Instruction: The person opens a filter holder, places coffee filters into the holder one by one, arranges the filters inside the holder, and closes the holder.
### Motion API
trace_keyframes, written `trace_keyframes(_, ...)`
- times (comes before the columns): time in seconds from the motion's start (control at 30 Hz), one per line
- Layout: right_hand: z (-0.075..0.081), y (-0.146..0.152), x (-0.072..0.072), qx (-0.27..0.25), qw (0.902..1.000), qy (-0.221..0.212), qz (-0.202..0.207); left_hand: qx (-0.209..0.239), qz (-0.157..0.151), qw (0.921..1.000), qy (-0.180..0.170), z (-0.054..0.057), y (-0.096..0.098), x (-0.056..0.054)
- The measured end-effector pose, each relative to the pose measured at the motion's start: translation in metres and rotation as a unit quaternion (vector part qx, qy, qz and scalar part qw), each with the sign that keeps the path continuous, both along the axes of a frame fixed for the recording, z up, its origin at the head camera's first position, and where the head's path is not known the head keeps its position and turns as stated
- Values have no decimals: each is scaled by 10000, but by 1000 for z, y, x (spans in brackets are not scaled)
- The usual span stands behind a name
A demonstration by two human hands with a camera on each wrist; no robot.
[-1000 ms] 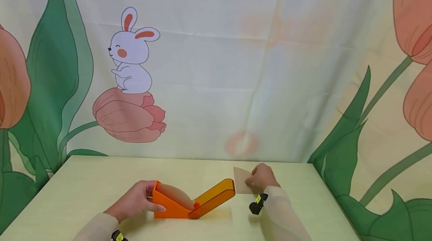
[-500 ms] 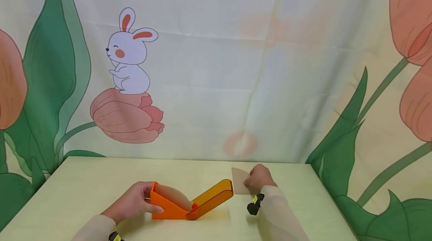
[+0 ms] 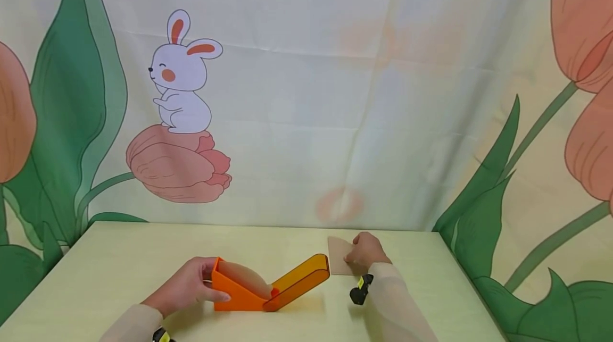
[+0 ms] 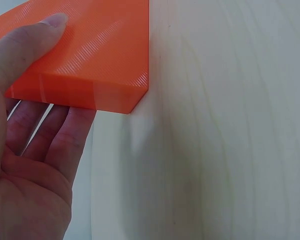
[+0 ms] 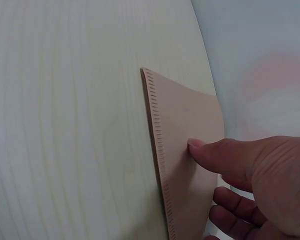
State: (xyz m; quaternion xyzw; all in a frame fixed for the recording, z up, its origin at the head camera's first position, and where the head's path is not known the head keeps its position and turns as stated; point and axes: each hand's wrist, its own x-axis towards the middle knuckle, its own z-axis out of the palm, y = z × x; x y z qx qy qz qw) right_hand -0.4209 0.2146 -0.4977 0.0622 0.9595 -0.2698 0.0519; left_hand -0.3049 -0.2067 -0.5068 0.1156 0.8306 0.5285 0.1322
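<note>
At the table's left front, my left hand [image 3: 184, 288] grips an orange filter holder box [image 3: 237, 295] by its tall end. The left wrist view has the thumb on one broad face of the box [image 4: 105, 55] and the fingers behind it. An amber see-through lid [image 3: 306, 282] is swung up to the right, and brown paper coffee filters [image 3: 243, 275] show inside. Further right, my right hand [image 3: 371, 251] pinches a thin stack of brown coffee filters [image 3: 338, 257]. Its thumb lies on the filters [image 5: 180, 115], near their crimped edge in the right wrist view; some fingertips are hidden.
Both hands work over a pale wood-grain table [image 3: 278, 238]. A hanging cloth [image 3: 297, 118] printed with a rabbit and tulips rises behind its far edge. Small black wrist devices [image 3: 361, 290] sit at the sleeves.
The head view has drifted slightly, so everything sits a little further left. Both hands, the box and the filters keep their places relative to one another.
</note>
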Motion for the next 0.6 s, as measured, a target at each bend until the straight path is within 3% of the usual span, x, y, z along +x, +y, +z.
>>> trace_keyframes(0.6, 4, -1, 4, 123, 9999, -14, 29, -12, 18, 10000, -39, -1, -1, 0)
